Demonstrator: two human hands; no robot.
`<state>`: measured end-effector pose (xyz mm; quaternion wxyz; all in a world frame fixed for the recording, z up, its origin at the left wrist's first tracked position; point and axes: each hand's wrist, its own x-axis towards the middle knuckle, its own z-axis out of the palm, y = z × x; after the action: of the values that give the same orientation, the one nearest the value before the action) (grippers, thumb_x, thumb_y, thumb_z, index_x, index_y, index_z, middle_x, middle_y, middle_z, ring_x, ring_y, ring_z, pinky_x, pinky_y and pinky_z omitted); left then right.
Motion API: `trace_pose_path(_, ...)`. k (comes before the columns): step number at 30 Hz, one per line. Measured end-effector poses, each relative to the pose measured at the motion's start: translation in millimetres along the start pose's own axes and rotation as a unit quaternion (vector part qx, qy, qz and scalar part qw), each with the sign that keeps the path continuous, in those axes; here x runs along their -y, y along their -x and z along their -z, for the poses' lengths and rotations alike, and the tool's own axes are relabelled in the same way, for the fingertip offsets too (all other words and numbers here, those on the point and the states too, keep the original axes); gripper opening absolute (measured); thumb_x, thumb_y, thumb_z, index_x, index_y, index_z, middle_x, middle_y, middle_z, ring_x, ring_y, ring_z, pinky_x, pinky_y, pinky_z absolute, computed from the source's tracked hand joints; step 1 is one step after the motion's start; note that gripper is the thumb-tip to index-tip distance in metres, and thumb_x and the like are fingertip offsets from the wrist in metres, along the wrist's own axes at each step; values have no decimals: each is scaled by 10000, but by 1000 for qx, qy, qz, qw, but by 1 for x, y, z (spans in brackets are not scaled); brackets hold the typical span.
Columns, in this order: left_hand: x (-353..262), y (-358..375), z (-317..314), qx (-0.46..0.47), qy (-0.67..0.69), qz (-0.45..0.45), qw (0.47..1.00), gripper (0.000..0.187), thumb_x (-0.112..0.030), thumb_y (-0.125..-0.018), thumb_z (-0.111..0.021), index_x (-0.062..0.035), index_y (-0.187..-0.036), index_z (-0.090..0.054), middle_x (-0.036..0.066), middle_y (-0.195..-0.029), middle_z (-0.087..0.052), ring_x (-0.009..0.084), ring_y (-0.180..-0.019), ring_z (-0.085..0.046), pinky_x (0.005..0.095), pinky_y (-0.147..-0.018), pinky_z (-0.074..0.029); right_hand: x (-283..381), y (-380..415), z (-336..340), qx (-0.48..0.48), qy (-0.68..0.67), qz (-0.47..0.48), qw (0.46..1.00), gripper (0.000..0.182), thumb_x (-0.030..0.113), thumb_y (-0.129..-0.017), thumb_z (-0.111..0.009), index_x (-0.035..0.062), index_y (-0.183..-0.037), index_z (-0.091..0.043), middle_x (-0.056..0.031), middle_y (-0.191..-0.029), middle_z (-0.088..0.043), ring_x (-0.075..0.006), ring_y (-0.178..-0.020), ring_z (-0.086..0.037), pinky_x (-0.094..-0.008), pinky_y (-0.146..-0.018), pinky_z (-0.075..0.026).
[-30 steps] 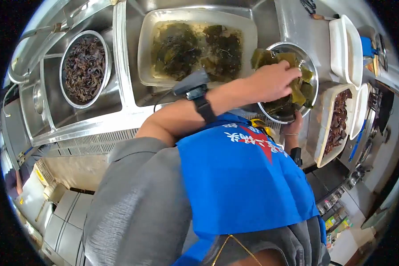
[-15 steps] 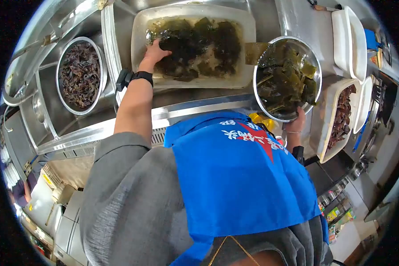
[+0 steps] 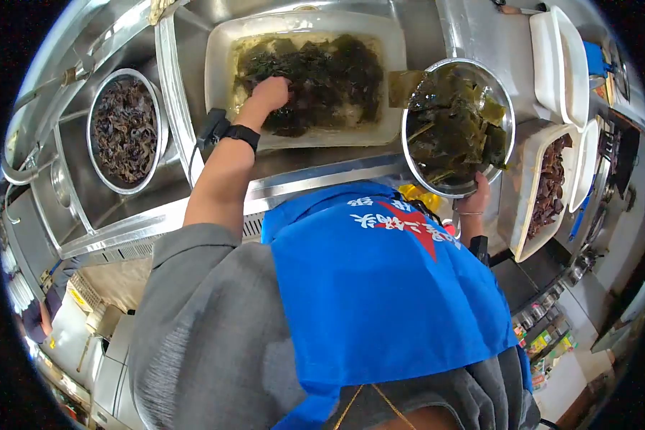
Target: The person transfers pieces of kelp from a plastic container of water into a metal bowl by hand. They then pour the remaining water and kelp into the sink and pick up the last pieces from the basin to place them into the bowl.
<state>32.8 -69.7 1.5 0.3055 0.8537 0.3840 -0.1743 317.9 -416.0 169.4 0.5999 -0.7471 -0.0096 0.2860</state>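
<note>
In a white rectangular tub [image 3: 215,107] lies dark green kelp [image 3: 351,72] in cloudy water. My left hand [image 3: 271,93] is in this tub, its fingers curled down into the kelp and partly hidden by it. At the right, my right hand [image 3: 479,193] grips the lower rim of a round metal bowl [image 3: 406,143]. Flat, wet, olive-green kelp pieces [image 3: 459,129] fill that bowl. One kelp strip [image 3: 403,89] hangs over the bowl's left rim toward the tub.
A metal basin [image 3: 159,136] of dark, ruffled fungus [image 3: 125,132] stands in the left sink compartment. On the right are a white bin [image 3: 527,172] with reddish-brown pieces and white containers [image 3: 552,64]. The sink's metal front edge [image 3: 308,179] runs before me.
My left hand has moved right and toward me within the tub, and its spread fingers have curled into the kelp. My right hand stays on the bowl's rim.
</note>
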Motion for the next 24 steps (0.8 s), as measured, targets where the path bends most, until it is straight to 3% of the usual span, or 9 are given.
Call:
trace_pose_path(2,-8,-3,21,1,-24,43,999,252,-151,-708,-509,-34,-927,-556,197,-925,-553,331,-848,-536,400,-737,-440,1,0,0,-5,-6,6,1000,241,188,-766,-475,-11,-889,-530,-75,-857,-553,-184,-767,-537,-302,-688,-431)
trace_pose_path(4,-7,-21,29,-201,-107,-43,973,251,-171,-728,-511,-41,-938,-555,194,-956,-543,329,-855,-536,403,-736,-441,-6,-5,5,17,107,76,991,256,165,-710,-531,2,-908,-520,-113,-855,-554,-232,-775,-536,-322,-686,-424)
trace_pose_path(8,-11,-58,25,-206,-83,-86,971,267,-211,-735,-526,-55,-950,-555,183,-986,-533,337,-873,-529,406,-743,-438,-9,-6,14,37,280,175,943,345,130,-626,-613,22,-936,-505,-170,-852,-555,-304,-788,-534,-351,-684,-415)
trace_pose_path(10,-8,-69,15,-53,-8,-14,998,303,-249,-728,-547,-71,-973,-552,184,-975,-537,344,-883,-522,410,-755,-433,-5,-1,6,-2,38,34,999,215,160,-785,-456,-13,-890,-527,-77,-872,-544,-151,-781,-525,-289,-664,-427)
trace_pose_path(15,13,-87,-10,-4,81,5,997,343,-283,-689,-597,-40,-928,-556,213,-921,-544,355,-874,-518,408,-738,-427,-15,-9,9,-48,-121,-48,990,206,149,-791,-449,-12,-894,-525,-73,-863,-530,-170,-780,-525,-300,-657,-434)
trace_pose_path(17,18,-70,0,-55,108,-41,992,374,-281,-675,-607,-17,-932,-549,227,-944,-535,352,-898,-509,395,-744,-419,-32,-17,30,25,248,168,954,198,128,-770,-483,-13,-902,-526,-89,-851,-528,-196,-785,-527,-306,-673,-431)
trace_pose_path(21,15,-31,37,-116,222,37,967,512,-276,-650,-634,-22,-1065,-471,213,-1005,-521,335,-967,-478,368,-804,-392,-30,-14,25,17,396,322,860,209,101,-748,-511,-14,-922,-526,-107,-846,-533,-213,-780,-526,-306,-680,-428)
trace_pose_path(22,20,-23,36,-118,223,36,967,512,-276,-650,-634,-22,-1065,-471,213,-1005,-521,335,-967,-478,368,-804,-392,-30,-14,22,4,189,183,965,194,102,-745,-514,-3,-907,-531,-108,-839,-532,-212,-768,-525,-304,-676,-428)
trace_pose_path(24,20,-6,38,-190,175,-12,966,477,-165,-678,-615,-67,-1112,-442,164,-946,-563,299,-868,-541,343,-765,-418,-35,-21,29,-11,-32,37,999,179,103,-742,-517,8,-893,-537,-108,-832,-532,-211,-756,-524,-302,-672,-428)
